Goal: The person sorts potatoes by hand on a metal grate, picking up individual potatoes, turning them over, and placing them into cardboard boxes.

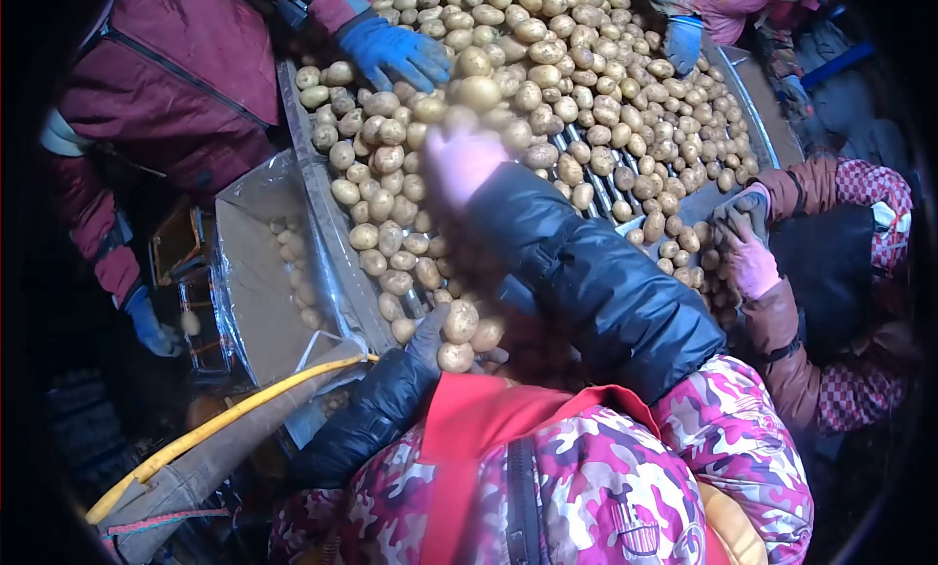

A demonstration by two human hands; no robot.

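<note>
Pale yellow potatoes [586,86] cover a roller conveyor [586,189] in front of me. My right hand [459,164], in a pink glove and blurred, reaches out over the pile. Its fingers curl around a potato [479,93] lifted above the others. My left hand [428,332], in a dark glove, stays close to my chest at the conveyor's near edge and cups two or three potatoes [457,338]. My dark padded sleeves hide part of the belt.
A person in a maroon jacket stands at left, with a blue-gloved hand [396,52] on the pile. Another person's pink-gloved hand [747,257] works at right, and a blue glove [684,42] at the top. A lined box [249,272] holds several potatoes. A yellow hose [225,418] runs below.
</note>
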